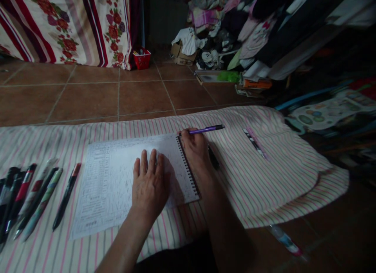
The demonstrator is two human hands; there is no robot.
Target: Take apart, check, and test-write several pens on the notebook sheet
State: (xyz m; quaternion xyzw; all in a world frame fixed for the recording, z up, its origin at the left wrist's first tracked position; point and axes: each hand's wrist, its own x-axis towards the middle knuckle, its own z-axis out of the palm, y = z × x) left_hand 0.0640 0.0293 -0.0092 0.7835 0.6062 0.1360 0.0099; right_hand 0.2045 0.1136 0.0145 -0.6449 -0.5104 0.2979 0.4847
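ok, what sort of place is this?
Probably a room in a home: flowered fabric hangs at the back, clothes are heaped beyond the tiled floor.

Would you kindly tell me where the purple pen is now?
In the head view, the purple pen is right of centre, in the right hand, at the spiral edge of the notebook.

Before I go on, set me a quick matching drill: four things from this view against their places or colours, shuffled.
Column one:
1. Left hand
2. Purple pen
3. Basket
4. Pen cluster

Column two:
A. Red, beside the curtain
B. On the striped cloth, left of the page
C. Resting on the page, fingers spread
D. Held in the right hand

Pairs: 1-C; 2-D; 3-A; 4-B
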